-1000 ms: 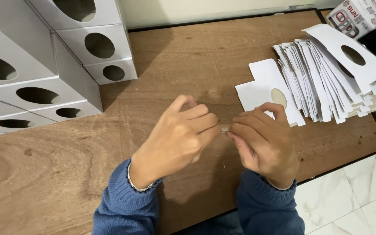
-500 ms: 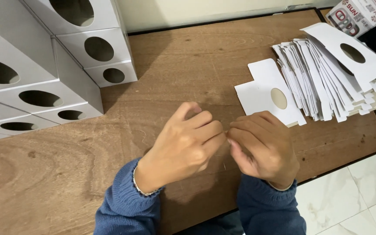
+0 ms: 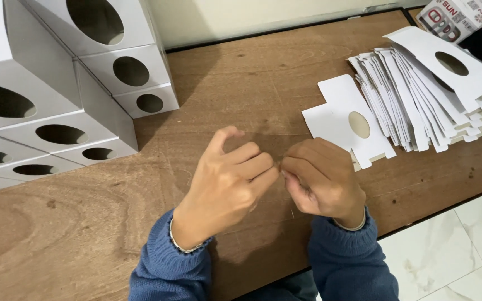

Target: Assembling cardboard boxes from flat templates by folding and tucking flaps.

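Above the bench [image 3: 241, 83], fingertips of both hands are pinched together.
Nothing can be made out between left hand [image 3: 227, 181] and right hand [image 3: 322, 178]; anything tiny could be dropped unseen, the flat carton blank [image 3: 348, 124] lying untouched just beside.

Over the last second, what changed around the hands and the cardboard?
Little. Both hands slid slightly toward the near table edge, fingertips still pinched together: left hand, right hand. Whether they hold anything is hidden. The flat cut-outs, folded boxes and table stayed put.
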